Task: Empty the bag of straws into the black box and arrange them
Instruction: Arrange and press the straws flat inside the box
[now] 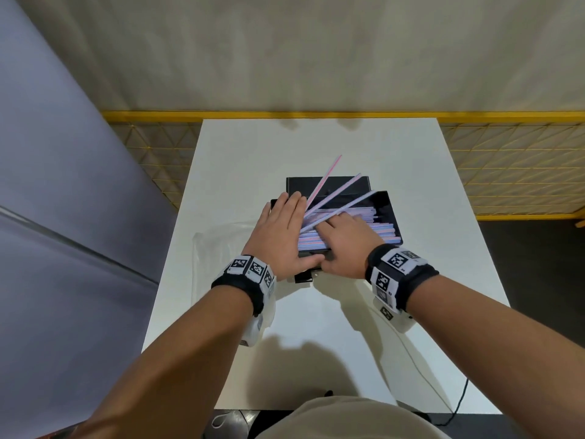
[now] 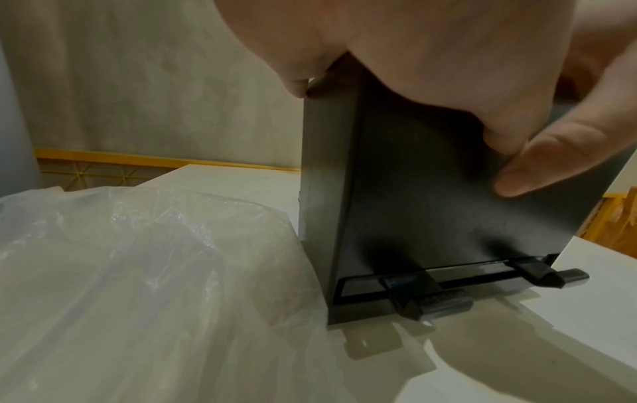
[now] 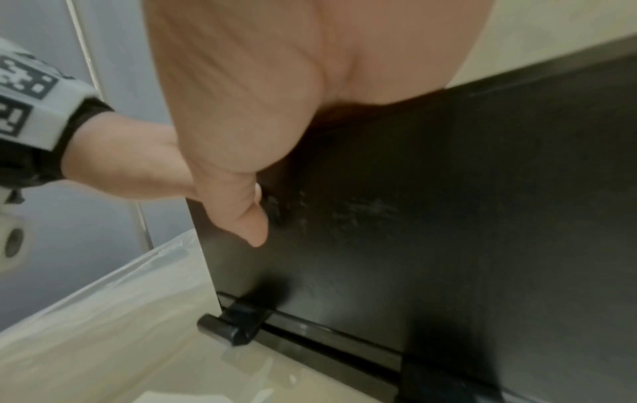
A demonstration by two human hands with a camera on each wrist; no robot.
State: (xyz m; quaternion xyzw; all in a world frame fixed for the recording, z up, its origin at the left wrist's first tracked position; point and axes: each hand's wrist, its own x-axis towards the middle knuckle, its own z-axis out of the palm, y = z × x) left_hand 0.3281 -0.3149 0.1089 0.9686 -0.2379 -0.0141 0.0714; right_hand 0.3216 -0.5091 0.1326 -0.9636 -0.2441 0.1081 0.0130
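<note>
A black box (image 1: 387,210) stands mid-table, packed with pink and purple straws (image 1: 380,231) lying left to right. Three loose straws (image 1: 324,181) slant up out of it toward the far right. My left hand (image 1: 281,229) lies flat over the box's left end with straight fingers, its thumb (image 2: 551,169) pressed on the front wall (image 2: 413,218). My right hand (image 1: 348,239) rests on the straw stack, fingers pointing left, and its thumb (image 3: 241,212) touches the front wall (image 3: 448,218). The clear plastic bag (image 1: 218,245) lies slack left of the box.
A slot with black clips (image 2: 431,289) runs along the box's base. The box's black lid (image 1: 329,183) stands behind it. The white table (image 1: 427,185) ends at a yellow mesh fence (image 1: 506,172); a grey panel (image 1: 63,185) stands left. A black cable (image 1: 459,403) hangs at the near right.
</note>
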